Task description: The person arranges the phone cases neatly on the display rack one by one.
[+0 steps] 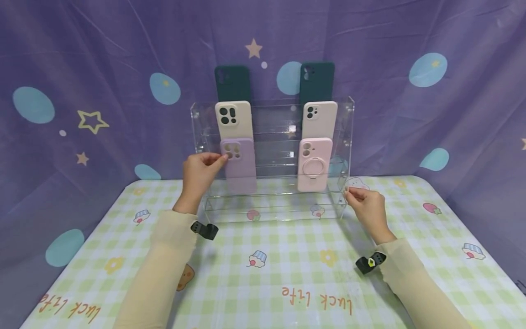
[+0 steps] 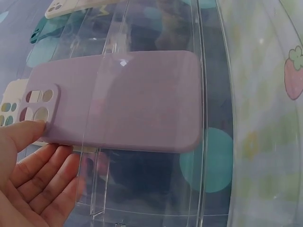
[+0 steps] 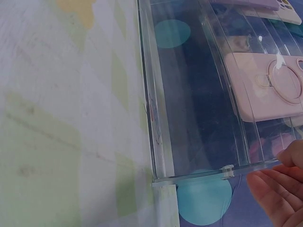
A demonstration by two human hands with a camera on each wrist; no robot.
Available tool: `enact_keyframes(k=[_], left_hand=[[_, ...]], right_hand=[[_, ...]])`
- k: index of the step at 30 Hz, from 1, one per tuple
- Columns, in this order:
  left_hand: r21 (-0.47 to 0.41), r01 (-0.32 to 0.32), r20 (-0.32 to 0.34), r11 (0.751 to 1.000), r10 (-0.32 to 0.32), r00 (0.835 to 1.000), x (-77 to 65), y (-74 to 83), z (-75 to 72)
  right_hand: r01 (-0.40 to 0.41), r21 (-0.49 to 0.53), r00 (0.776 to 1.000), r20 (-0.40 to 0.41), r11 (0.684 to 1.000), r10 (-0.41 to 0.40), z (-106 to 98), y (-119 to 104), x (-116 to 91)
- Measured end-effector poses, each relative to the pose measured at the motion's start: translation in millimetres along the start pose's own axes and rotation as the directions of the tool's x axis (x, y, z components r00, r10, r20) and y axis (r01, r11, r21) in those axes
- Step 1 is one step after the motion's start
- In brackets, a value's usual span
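Observation:
My left hand (image 1: 200,173) pinches the left edge of a lilac phone case (image 1: 242,171) beside its camera holes. In the left wrist view the thumb lies by the cutouts of the lilac case (image 2: 128,101), with the other fingers under its edge. This case stands upright in the lowest row of a clear acrylic display stand (image 1: 275,194). At the stand's right side, my right hand (image 1: 368,208) pinches the front edge of the side panel. A pink phone case (image 1: 314,153) with a ring on its back stands in the same row, left of that hand.
Behind the front row stand a cream case (image 1: 242,123) and a white case (image 1: 324,121). Two dark green cases (image 1: 238,87) rise at the back. Checked cloth (image 1: 296,260) covers the table, and a purple curtain (image 1: 123,59) hangs behind.

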State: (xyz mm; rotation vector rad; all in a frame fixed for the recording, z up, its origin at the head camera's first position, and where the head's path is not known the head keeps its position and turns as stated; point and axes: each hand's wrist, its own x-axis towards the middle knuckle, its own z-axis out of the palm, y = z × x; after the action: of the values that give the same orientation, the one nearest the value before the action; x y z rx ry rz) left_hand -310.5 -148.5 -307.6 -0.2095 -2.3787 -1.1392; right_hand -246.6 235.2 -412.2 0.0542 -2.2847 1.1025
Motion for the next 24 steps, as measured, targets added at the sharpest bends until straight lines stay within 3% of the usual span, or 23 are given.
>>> enact_keyframes(k=[10,18,24], left_hand=[[-0.033,-0.015,-0.044,0.999,0.014,0.999,-2.2,-5.0,2.7],[-0.065,-0.024,-0.044,0.998,0.021,0.999,-5.7,-8.7,-3.2],[-0.065,-0.108,-0.067,0.992,0.104,0.992,-13.9,-16.4,-11.9]], right_hand=[[-0.020,0.011,1.000,0.008,1.000,0.020,1.0,1.2,0.5],[-0.007,0.027,1.000,0.021,1.000,0.007,2.7,1.0,0.2],[-0.008,-0.005,0.999,0.035,1.000,0.008,-1.0,0.9,0.4]])
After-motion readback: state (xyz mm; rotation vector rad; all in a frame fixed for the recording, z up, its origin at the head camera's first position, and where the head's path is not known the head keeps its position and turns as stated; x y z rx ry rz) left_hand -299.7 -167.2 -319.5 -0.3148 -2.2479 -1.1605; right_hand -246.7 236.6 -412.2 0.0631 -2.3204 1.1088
